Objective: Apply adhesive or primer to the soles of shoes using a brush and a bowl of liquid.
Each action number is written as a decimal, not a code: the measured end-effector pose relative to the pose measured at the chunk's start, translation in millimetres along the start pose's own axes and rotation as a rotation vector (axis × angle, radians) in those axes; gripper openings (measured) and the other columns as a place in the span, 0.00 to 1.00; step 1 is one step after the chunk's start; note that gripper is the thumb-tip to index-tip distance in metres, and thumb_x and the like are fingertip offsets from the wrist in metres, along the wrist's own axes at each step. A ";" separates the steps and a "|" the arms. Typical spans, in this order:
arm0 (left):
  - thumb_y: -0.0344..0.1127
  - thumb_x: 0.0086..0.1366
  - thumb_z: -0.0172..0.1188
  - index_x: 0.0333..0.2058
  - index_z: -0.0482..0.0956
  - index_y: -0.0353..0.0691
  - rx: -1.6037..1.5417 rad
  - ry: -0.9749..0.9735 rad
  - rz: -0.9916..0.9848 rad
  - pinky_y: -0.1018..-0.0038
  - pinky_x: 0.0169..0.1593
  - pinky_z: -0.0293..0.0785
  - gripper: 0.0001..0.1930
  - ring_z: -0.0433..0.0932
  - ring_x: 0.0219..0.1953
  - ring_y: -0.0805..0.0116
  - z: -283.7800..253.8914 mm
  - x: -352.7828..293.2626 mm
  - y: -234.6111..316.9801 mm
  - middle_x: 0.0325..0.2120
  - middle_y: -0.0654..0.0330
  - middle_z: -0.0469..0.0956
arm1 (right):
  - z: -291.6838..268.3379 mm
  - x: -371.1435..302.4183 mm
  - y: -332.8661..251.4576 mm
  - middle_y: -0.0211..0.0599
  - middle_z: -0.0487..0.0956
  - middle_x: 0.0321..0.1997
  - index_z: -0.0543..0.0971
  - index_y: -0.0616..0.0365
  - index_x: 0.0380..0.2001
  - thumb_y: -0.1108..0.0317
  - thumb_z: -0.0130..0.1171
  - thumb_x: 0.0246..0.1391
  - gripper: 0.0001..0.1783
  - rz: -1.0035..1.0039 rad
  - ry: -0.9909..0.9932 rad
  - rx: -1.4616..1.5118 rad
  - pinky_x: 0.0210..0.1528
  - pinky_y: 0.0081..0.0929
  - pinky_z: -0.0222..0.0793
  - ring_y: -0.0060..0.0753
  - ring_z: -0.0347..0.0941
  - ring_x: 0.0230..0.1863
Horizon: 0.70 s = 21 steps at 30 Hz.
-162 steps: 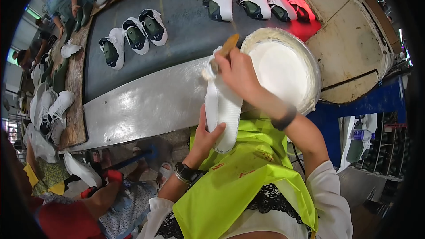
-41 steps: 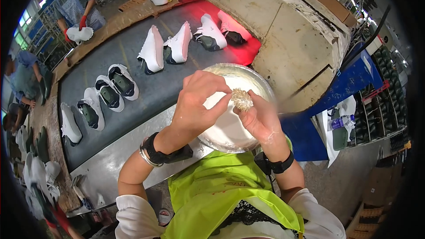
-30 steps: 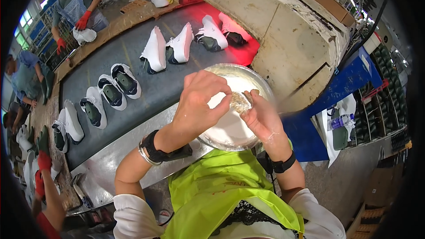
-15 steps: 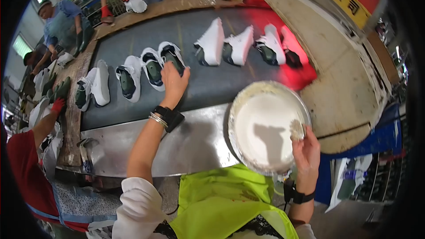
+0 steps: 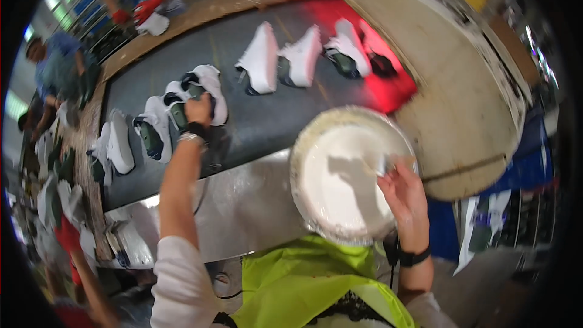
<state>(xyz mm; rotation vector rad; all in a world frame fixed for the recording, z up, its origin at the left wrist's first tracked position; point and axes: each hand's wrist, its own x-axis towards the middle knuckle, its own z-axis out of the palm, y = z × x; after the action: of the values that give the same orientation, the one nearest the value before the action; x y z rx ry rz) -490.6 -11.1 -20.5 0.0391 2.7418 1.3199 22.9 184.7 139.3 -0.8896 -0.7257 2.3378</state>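
Observation:
My left hand (image 5: 198,110) reaches over a dark conveyor belt and grips a white shoe upper (image 5: 217,94) with a dark green form inside, at the right end of the left group. Its fingertips are partly hidden by the hand. My right hand (image 5: 405,191) is closed on a small brush (image 5: 381,165) with a pale head, blurred by motion. The brush is held above a wide round basin (image 5: 302,200) of white liquid, and the hand's shadow falls on the liquid.
More white shoes (image 5: 257,58) stand along the belt (image 5: 255,118), some under red light by a beige machine housing (image 5: 461,97). A metal ledge (image 5: 243,206) edges the belt. Co-workers with red gloves (image 5: 147,8) are at the far side and left; one glove (image 5: 67,235) is near stacked shoes.
The view has shifted, and the belt's shoes appear further left. My left hand still holds a shoe, which now sits tilted against its neighbour. My right hand's brush has moved left over the basin.

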 end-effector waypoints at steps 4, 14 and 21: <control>0.44 0.67 0.54 0.47 0.74 0.34 -0.817 -0.946 -0.350 0.61 0.33 0.79 0.18 0.82 0.38 0.63 -103.4 -62.5 17.6 0.40 0.55 0.80 | 4.8 -21.4 4.0 0.27 0.72 0.30 0.70 0.60 0.49 0.61 0.54 0.62 0.17 -0.095 0.045 -0.038 0.46 0.32 0.74 0.25 0.72 0.33; 0.44 0.70 0.49 0.55 0.68 0.24 -0.451 -0.278 -0.164 0.70 0.56 0.66 0.26 0.71 0.54 0.64 -197.3 -334.6 -148.9 0.52 0.48 0.73 | -13.5 -61.2 28.8 0.34 0.72 0.42 0.70 0.56 0.48 0.59 0.50 0.64 0.15 -0.049 -0.240 -0.093 0.50 0.35 0.67 0.32 0.69 0.44; 0.52 0.42 0.74 0.64 0.45 0.26 0.683 -0.360 0.765 0.60 0.63 0.58 0.61 0.63 0.59 0.41 -184.0 -338.6 -79.0 0.57 0.34 0.61 | -4.2 -36.4 52.1 0.32 0.75 0.35 0.75 0.63 0.43 0.61 0.48 0.65 0.16 -0.303 0.025 -0.770 0.36 0.23 0.78 0.22 0.72 0.34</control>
<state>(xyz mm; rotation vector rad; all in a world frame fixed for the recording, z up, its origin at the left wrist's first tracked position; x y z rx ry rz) -170.5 -225.9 58.1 1.3177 2.7604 0.2885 34.6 125.5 118.9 -1.0126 -1.6744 1.7661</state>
